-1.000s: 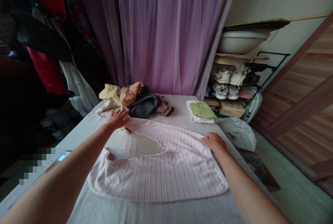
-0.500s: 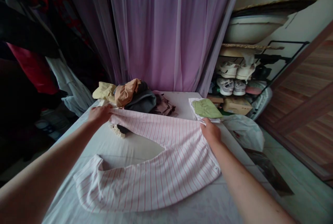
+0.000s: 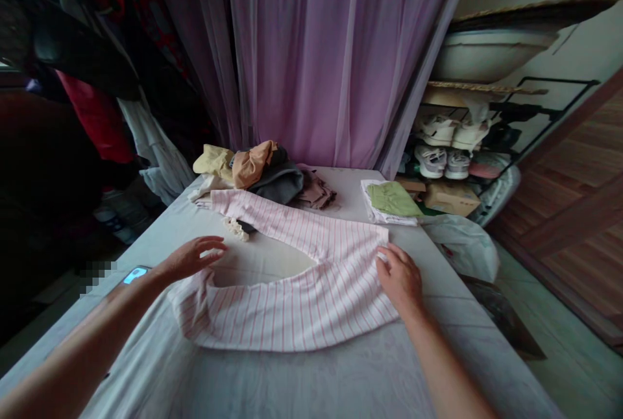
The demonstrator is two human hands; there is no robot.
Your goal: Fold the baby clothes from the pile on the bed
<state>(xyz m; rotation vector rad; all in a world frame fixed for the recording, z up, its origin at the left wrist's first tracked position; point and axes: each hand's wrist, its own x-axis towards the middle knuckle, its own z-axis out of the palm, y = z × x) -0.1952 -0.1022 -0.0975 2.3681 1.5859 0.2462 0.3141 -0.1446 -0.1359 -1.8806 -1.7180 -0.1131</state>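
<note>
Pink-and-white striped trousers (image 3: 292, 312) lie spread on the covered surface, legs apart and pointing left, waist at the right. My left hand (image 3: 197, 257) is over the cuff of the nearer leg, fingers apart and holding nothing. At the waist end, my right hand (image 3: 402, 276) rests on or just over the cloth; its fingers are loosely spread, and I cannot tell whether they touch. The far leg's cuff reaches a heap of clothes. A dark item with cream frilly trim (image 3: 237, 229) lies between the legs, partly covered by the far one.
Crumpled clothes (image 3: 253, 166) are heaped at the back left. A folded green garment (image 3: 393, 199) sits on white cloth at the back right. A lit phone (image 3: 135, 274) lies by my left forearm. Beyond the right edge stand a shoe rack (image 3: 440, 146) and a plastic bag (image 3: 462, 244).
Both hands have let go of the far leg and waist, which now lie flat. My left hand has come back toward the nearer cuff; my right has moved slightly nearer along the waist.
</note>
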